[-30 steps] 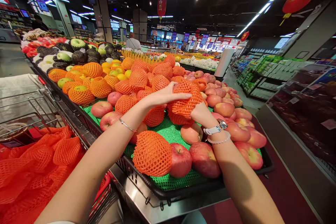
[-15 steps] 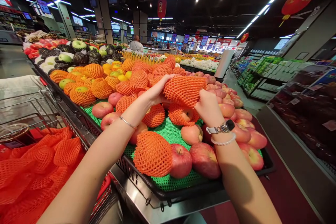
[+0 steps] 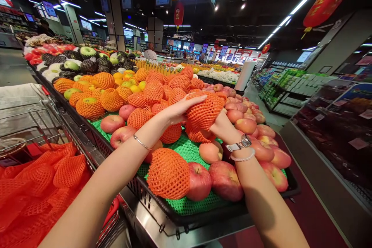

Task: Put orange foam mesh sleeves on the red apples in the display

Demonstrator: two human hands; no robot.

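Observation:
Both my hands hold one fruit in an orange foam net [image 3: 205, 110] above the apple display. My left hand [image 3: 177, 109] grips the net's left side, fingers laid over its top. My right hand [image 3: 219, 124] cups it from below and from the right; its fingers are mostly hidden behind the net. The fruit inside is covered by the netting. Beneath lie bare red apples [image 3: 225, 178] and other netted fruit [image 3: 168, 173] on a green mat [image 3: 188, 149].
A shopping cart [image 3: 31, 120] at my left holds a heap of loose orange nets [image 3: 37, 186]. The black display tray's edge [image 3: 203, 217] runs in front of me. More fruit fills the stand behind; an aisle and shelves [image 3: 290, 85] lie to the right.
The net was stretched wide and raised between my hands half a second ago; now it sits lower, rounded around the fruit, with my right hand beneath it.

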